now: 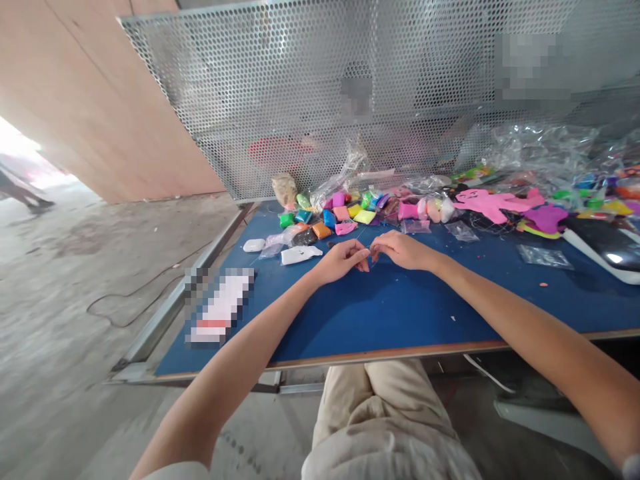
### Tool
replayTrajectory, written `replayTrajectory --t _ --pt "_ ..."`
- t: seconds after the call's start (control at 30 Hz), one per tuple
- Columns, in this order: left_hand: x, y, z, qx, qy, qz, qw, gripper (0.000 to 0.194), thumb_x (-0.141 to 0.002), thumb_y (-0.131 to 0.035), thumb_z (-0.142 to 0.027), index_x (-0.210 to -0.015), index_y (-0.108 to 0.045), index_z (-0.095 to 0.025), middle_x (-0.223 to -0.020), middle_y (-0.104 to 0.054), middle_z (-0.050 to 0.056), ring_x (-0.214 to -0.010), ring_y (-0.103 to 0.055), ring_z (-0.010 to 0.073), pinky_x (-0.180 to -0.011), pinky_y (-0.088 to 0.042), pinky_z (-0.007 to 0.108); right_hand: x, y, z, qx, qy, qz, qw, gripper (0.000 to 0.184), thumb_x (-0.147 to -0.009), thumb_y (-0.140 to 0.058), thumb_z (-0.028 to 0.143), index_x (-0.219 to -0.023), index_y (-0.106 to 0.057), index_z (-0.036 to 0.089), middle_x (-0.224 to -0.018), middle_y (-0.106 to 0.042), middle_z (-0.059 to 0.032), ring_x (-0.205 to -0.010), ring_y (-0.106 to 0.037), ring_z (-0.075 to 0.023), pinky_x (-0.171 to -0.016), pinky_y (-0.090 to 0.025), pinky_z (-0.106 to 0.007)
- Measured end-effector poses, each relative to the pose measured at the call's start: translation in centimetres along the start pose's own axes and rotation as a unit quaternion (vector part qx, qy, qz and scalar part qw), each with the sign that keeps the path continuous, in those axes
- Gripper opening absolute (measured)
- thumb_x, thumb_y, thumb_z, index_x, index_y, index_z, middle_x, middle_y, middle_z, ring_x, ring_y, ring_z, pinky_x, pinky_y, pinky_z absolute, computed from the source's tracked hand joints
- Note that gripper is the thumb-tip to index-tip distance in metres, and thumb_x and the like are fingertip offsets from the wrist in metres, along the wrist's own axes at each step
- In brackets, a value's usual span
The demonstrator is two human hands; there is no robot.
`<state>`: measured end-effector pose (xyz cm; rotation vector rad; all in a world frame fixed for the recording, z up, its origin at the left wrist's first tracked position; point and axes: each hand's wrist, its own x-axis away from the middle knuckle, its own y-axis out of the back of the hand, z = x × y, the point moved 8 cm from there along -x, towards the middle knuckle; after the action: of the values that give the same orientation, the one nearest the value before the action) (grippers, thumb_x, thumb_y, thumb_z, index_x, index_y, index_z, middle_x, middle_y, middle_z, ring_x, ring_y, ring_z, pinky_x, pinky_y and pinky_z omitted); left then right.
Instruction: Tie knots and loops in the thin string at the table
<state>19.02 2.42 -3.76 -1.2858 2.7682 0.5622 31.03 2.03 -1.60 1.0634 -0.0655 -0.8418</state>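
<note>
My left hand [345,260] and my right hand [400,249] meet over the middle of the blue table [350,320], fingertips almost touching. Both are closed in a pinch. Whatever sits between the fingers is too small to make out; a faint thin line shows near the fingertips. Just beyond my left hand lie an open white packet [301,255], a pink packet [345,228] and an orange packet [321,231]. Several more small bright packets, among them a yellow one [365,217], are heaped behind my hands.
A perforated metal panel [300,87] rises behind the table. On the right are a pink figure-shaped piece [490,203], a black-and-white object [607,247] and clear plastic bags [540,150]. A blurred white-and-red item [225,300] lies at left. A small clear bag [544,256] lies flat.
</note>
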Motion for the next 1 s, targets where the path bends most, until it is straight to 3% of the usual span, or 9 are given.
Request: replayTrajectory --t 0.1,0.2,0.37,0.6,0.8,1.0 --pt "0.1 -0.1 0.0 -0.009 0.005 0.028 1.0 0.039 -0.093 -0.057 -0.052 -0.092 -0.06 -0.012 -0.074 -0.071 0.007 -0.068 -0.065 0.0132 -0.069 -0.052 0.026 0.0 -0.1 -0.9 0.016 0.02 0.033 0.999 0.033 -0.102 -0.037 0.027 -0.094 -0.069 0.023 -0.095 -0.075 -0.0028 -0.091 -0.066 -0.0203 -0.093 -0.041 -0.036" --pt "0.3 0.2 -0.2 -0.008 -0.001 0.02 1.0 0.04 -0.092 -0.059 -0.05 -0.102 -0.061 -0.012 -0.088 -0.075 0.011 -0.08 -0.07 0.0171 -0.078 -0.054 0.03 0.2 -0.1 -1.9 0.013 0.011 0.043 0.999 0.034 -0.102 -0.037 0.028 -0.095 -0.069 0.023 -0.096 -0.074 -0.0032 -0.09 -0.065 -0.0198 -0.088 -0.043 -0.034" --pt "0.7 1.3 -0.9 -0.138 -0.019 0.001 0.99 0.03 -0.09 -0.063 -0.044 -0.099 -0.068 -0.016 -0.09 -0.076 0.008 -0.086 -0.072 0.0185 -0.083 -0.051 0.03 0.6 0.1 -2.8 0.072 0.01 0.038 0.997 0.033 -0.101 -0.04 0.03 -0.093 -0.071 0.023 -0.096 -0.073 -0.0053 -0.094 -0.061 -0.0222 -0.09 -0.04 -0.037" --pt "1.2 1.4 -0.2 -0.149 0.003 0.087 0.985 0.031 -0.089 -0.064 -0.045 -0.095 -0.069 -0.014 -0.092 -0.077 0.01 -0.08 -0.07 0.0165 -0.076 -0.052 0.026 0.7 0.1 -2.7 0.079 -0.004 0.055 0.995 0.034 -0.101 -0.039 0.031 -0.092 -0.072 0.024 -0.096 -0.074 -0.0034 -0.092 -0.063 -0.0211 -0.091 -0.034 -0.037" --pt "0.9 1.8 -0.9 -0.123 -0.015 0.031 0.992 0.036 -0.096 -0.052 -0.045 -0.096 -0.068 -0.013 -0.086 -0.076 0.01 -0.076 -0.068 0.0155 -0.075 -0.052 0.027 0.5 0.0 -1.8 0.09 -0.017 0.029 0.995 0.031 -0.101 -0.041 0.031 -0.092 -0.069 0.023 -0.092 -0.075 -0.0026 -0.086 -0.065 -0.0196 -0.092 -0.032 -0.037" --pt "0.9 2.0 -2.2 -0.192 -0.02 -0.048 0.98 0.034 -0.096 -0.052 -0.044 -0.095 -0.07 -0.016 -0.068 -0.069 0.002 -0.06 -0.057 0.0115 -0.062 -0.043 0.023 0.2 0.2 0.7 0.158 -0.02 -0.035 0.987 0.023 -0.098 -0.05 0.038 -0.103 -0.068 0.023 -0.082 -0.074 -0.0038 -0.078 -0.065 -0.021 -0.086 -0.036 -0.036"
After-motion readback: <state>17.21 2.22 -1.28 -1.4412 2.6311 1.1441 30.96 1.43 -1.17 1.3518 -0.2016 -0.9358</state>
